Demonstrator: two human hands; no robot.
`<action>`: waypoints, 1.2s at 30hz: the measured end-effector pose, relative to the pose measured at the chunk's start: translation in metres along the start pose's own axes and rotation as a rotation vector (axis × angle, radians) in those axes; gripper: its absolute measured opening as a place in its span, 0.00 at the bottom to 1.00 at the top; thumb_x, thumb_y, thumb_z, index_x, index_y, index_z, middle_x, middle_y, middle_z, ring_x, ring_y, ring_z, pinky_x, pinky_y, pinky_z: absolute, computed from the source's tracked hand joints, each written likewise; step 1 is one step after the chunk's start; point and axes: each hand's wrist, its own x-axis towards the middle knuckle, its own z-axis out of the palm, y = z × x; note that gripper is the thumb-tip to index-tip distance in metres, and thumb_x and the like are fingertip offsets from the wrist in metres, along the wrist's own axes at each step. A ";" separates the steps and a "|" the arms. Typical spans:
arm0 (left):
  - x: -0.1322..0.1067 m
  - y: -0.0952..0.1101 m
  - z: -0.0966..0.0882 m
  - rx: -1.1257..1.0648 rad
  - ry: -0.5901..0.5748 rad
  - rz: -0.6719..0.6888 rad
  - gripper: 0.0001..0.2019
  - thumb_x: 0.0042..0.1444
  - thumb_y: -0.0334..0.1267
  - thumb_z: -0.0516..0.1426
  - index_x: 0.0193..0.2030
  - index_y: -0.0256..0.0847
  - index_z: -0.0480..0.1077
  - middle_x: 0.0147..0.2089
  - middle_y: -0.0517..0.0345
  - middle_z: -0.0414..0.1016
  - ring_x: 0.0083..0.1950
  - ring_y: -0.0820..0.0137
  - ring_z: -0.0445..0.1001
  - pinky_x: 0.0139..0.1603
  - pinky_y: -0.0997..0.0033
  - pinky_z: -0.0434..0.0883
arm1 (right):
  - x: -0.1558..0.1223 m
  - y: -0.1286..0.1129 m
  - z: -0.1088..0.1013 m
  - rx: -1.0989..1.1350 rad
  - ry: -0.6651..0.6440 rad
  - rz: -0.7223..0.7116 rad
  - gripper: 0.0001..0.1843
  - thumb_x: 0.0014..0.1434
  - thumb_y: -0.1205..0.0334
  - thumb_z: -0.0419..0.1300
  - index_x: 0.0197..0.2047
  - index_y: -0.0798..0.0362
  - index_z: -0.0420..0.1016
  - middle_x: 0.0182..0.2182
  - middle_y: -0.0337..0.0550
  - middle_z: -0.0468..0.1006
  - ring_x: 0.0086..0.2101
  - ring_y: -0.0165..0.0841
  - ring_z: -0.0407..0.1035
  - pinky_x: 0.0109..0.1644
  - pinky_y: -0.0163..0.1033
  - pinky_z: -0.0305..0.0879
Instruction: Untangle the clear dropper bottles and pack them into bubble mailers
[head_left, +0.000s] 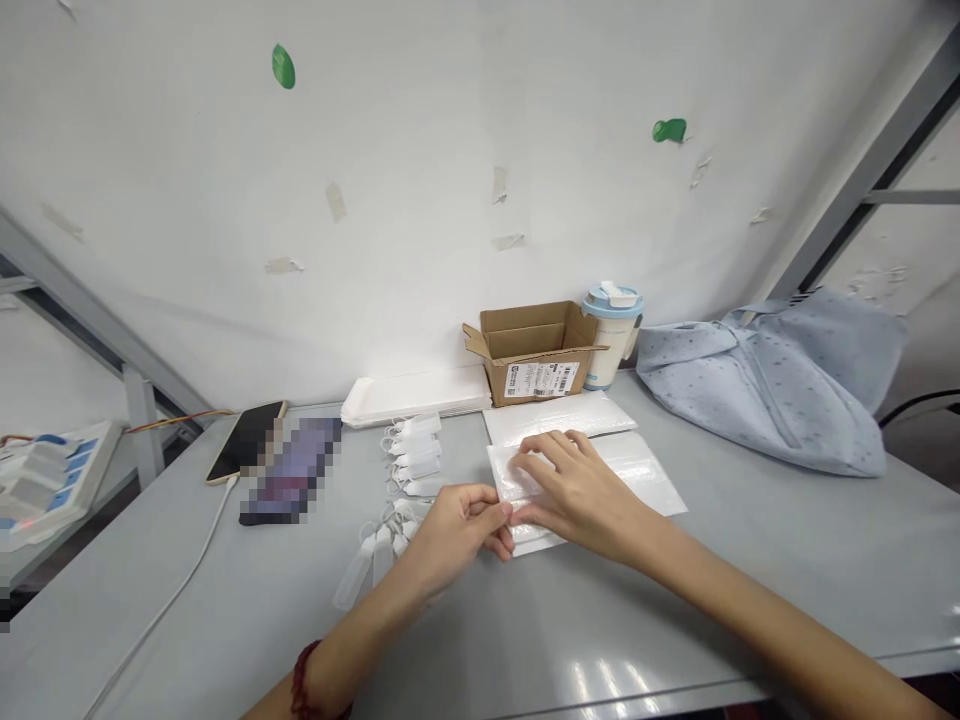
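Observation:
Several glossy white sheets (651, 478) lie overlapping on the grey table, with a wrinkled, clear-looking surface. My left hand (472, 520) is closed at their left edge, thumb and fingers pinching the corner of a sheet. Over the same sheet arches my right hand (577, 495), its fingers bent and apart. Its thumb tip meets the edge right beside my left fingertips. Another glossy white sheet (559, 416) lies just behind. To the left of my left hand are small translucent tags with loops (416, 450) in a column, and a looser bunch of tags (367, 560) partly hidden by my forearm.
A stack of white envelope-like sheets (420, 393), an open cardboard box (536, 345) and a blue-lidded cup (611, 335) stand along the wall. At right lies a light blue cloth bag (772, 380); at left, a phone (244, 440) with a cable (180, 585) and a pixelated object (292, 470).

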 end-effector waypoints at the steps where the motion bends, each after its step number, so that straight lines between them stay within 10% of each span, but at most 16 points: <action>1: 0.001 -0.002 0.000 -0.060 -0.013 -0.025 0.08 0.53 0.37 0.57 0.28 0.33 0.70 0.25 0.56 0.75 0.27 0.72 0.74 0.35 0.72 0.72 | 0.000 0.002 0.002 0.004 -0.063 0.014 0.17 0.57 0.50 0.57 0.42 0.55 0.68 0.42 0.52 0.70 0.41 0.41 0.65 0.44 0.47 0.59; 6: -0.002 -0.002 -0.001 -0.245 -0.100 -0.121 0.08 0.51 0.33 0.59 0.37 0.30 0.74 0.38 0.46 0.80 0.44 0.64 0.77 0.55 0.66 0.68 | -0.002 0.008 0.009 0.026 -0.318 0.110 0.19 0.52 0.51 0.63 0.41 0.55 0.69 0.41 0.51 0.69 0.38 0.41 0.66 0.40 0.44 0.64; 11: -0.001 0.008 -0.014 -0.157 -0.027 -0.072 0.12 0.51 0.35 0.58 0.42 0.32 0.73 0.43 0.46 0.79 0.47 0.64 0.76 0.55 0.64 0.68 | -0.002 0.009 0.008 0.130 -0.457 0.162 0.23 0.51 0.47 0.63 0.44 0.55 0.69 0.41 0.51 0.68 0.40 0.42 0.64 0.41 0.46 0.64; 17: 0.022 0.011 -0.090 0.459 0.653 0.340 0.12 0.53 0.39 0.53 0.37 0.34 0.72 0.36 0.48 0.78 0.38 0.64 0.77 0.45 0.62 0.72 | -0.005 0.015 0.002 0.265 -0.602 0.130 0.43 0.38 0.50 0.70 0.56 0.52 0.61 0.51 0.52 0.62 0.49 0.48 0.59 0.49 0.50 0.59; 21: 0.033 0.005 -0.151 0.952 1.003 0.345 0.14 0.51 0.33 0.49 0.39 0.33 0.73 0.43 0.43 0.76 0.45 0.57 0.74 0.50 0.55 0.67 | -0.003 0.015 -0.004 0.285 -0.654 0.148 0.40 0.41 0.60 0.69 0.57 0.50 0.60 0.53 0.50 0.61 0.50 0.47 0.57 0.50 0.49 0.58; 25: 0.040 -0.004 -0.179 1.034 1.010 0.312 0.17 0.49 0.29 0.47 0.42 0.28 0.72 0.47 0.35 0.73 0.50 0.51 0.70 0.53 0.49 0.64 | -0.001 0.013 -0.007 0.291 -0.646 0.132 0.33 0.45 0.61 0.67 0.55 0.49 0.63 0.52 0.50 0.62 0.50 0.46 0.58 0.50 0.48 0.58; 36: 0.054 -0.019 -0.184 1.137 0.943 0.390 0.19 0.50 0.29 0.45 0.46 0.32 0.69 0.50 0.41 0.72 0.55 0.57 0.67 0.58 0.54 0.59 | -0.002 0.007 0.000 0.252 -0.515 0.041 0.25 0.51 0.65 0.65 0.52 0.49 0.67 0.48 0.49 0.66 0.48 0.44 0.61 0.47 0.47 0.62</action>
